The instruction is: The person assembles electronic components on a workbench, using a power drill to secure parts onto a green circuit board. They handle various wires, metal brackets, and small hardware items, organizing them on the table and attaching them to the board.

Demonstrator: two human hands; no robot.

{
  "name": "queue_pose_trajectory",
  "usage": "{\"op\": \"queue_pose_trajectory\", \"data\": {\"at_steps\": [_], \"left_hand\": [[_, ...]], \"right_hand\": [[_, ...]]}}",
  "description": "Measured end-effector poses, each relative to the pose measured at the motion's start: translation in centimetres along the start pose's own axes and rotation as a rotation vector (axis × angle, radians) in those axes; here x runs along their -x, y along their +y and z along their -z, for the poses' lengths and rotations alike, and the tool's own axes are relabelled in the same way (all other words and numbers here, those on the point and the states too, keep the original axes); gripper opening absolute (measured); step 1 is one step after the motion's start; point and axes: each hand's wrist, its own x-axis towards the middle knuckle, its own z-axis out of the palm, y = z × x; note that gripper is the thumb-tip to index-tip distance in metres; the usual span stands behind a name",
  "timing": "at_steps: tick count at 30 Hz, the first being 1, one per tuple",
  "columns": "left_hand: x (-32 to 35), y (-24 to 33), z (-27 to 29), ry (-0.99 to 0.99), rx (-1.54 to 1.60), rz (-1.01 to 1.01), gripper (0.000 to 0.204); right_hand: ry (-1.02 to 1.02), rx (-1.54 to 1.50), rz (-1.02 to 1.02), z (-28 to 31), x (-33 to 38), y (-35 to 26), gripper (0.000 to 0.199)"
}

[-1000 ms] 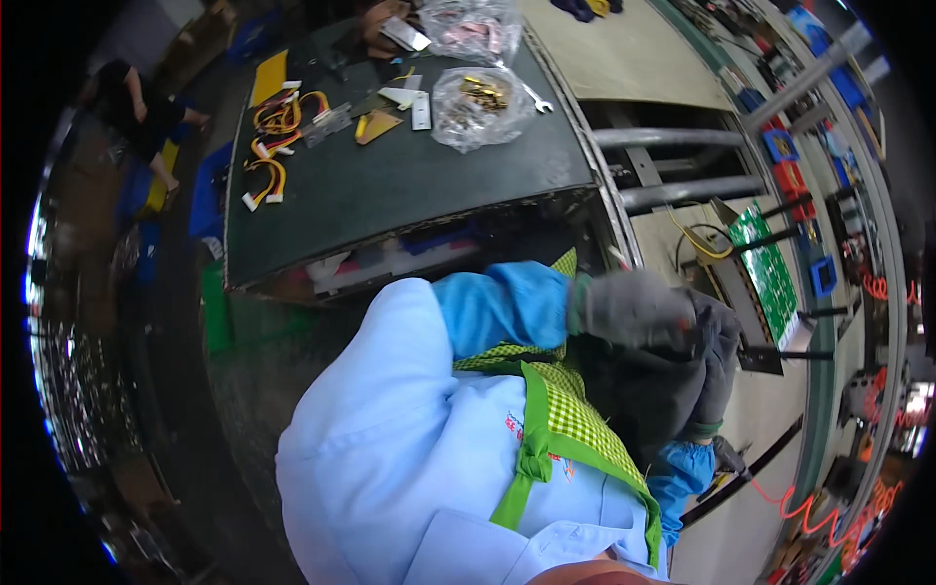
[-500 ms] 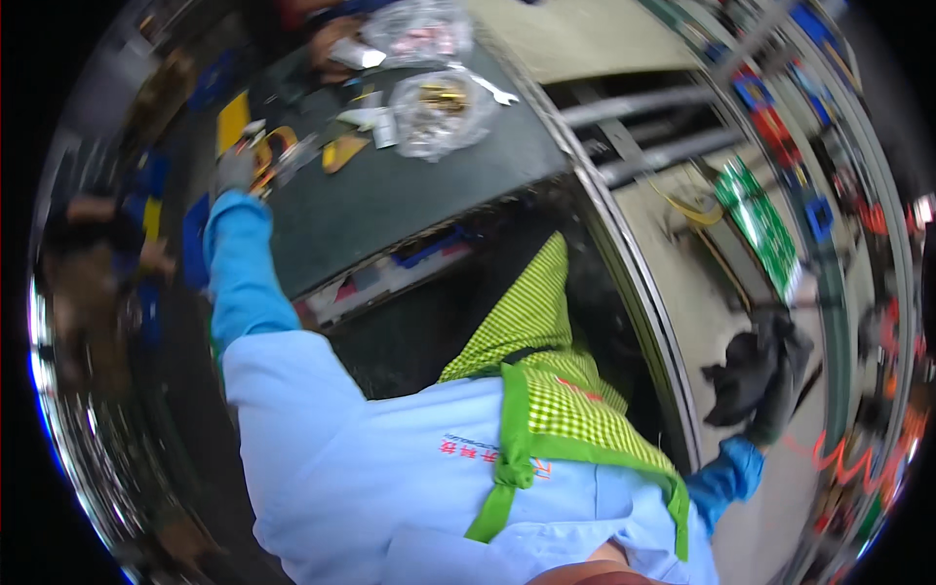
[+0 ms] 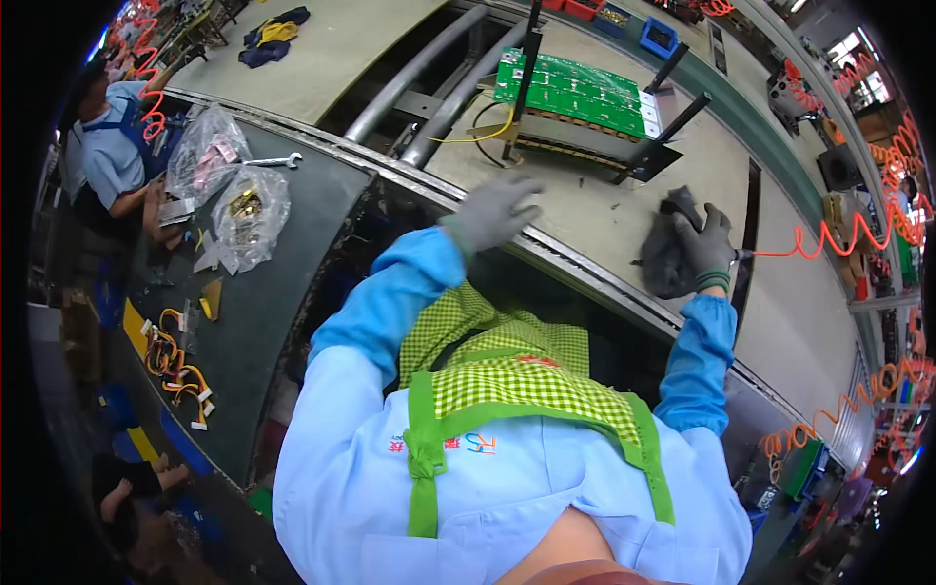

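Left hand (image 3: 492,212), in a grey glove, has its fingers spread and holds nothing visible; it is nearer the person than the green circuit board (image 3: 575,93) and to its left; whether it touches the pale bench (image 3: 585,210) cannot be told. Right hand (image 3: 709,246), also gloved, lies on a dark cloth-like bundle (image 3: 665,261), nearer the person than the board and to its right; whether its fingers grip the bundle is unclear. Black posts (image 3: 527,78) stand around the board; a yellow cable (image 3: 495,134) curves just left of it; well to the board's left are a wrench (image 3: 275,161), a clear bag (image 3: 252,234) of brass-coloured pieces and bundled wires (image 3: 175,363).
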Motion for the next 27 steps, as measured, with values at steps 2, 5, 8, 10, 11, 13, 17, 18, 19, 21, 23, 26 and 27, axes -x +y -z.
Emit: {"op": "queue_pose_trajectory", "data": {"at_steps": [2,5,8,10,11,13,17,18,19,21,23,26,27], "left_hand": [[-3.6,1.0,-5.0,-0.089,-0.013,-0.004,0.034],[-7.7,1.5,-8.6,-0.203,-0.281,-0.018,0.036],[-9.6,1.6,-10.3,-0.322,-0.477,-0.038,0.034],[-10.0,0.9,-11.6,-0.351,-0.526,-0.043,0.030],[-10.2,0.5,-12.6,-0.353,-0.535,-0.018,0.027],[-10.2,-0.6,-14.5,-0.296,-0.511,0.014,0.022],[-8.3,-0.2,-13.7,-0.122,-0.423,0.036,0.022],[-7.9,0.8,-11.9,-0.098,-0.401,0.026,0.021],[-7.2,0.7,-10.7,-0.068,-0.365,0.078,0.021],[-6.3,0.9,-9.4,-0.003,-0.270,0.156,0.023],[-5.8,0.0,-11.0,0.268,0.262,0.283,0.025],[-3.2,1.3,-6.6,0.321,1.402,0.669,0.027],[-1.6,2.3,-4.7,0.259,1.852,0.826,0.027]], "right_hand": [[0.150,-0.055,0.091,3.2,0.6,-2.6,0.063],[0.108,-0.269,0.334,2.6,1.8,-5.8,0.041],[-0.171,-0.336,0.561,-0.5,1.9,-7.6,0.033],[-0.143,-0.249,0.667,-4.9,1.3,-7.5,0.028],[-0.179,-0.169,0.659,-6.0,1.0,-7.6,0.025],[-0.235,-0.016,0.674,-7.3,0.4,-7.5,0.020],[-0.167,0.121,0.813,-8.3,0.4,-6.7,0.012],[-0.130,0.111,0.814,-8.4,0.4,-6.7,0.010],[-0.157,0.116,0.792,-8.0,0.4,-7.3,0.009],[-0.199,0.113,0.720,-6.7,0.3,-8.8,0.009],[-0.016,-0.224,0.784,-5.1,0.0,-9.6,0.011],[0.057,-0.534,0.697,-0.9,2.1,-14.8,0.013],[0.125,-0.642,0.764,0.5,3.3,-16.5,0.014]]}}
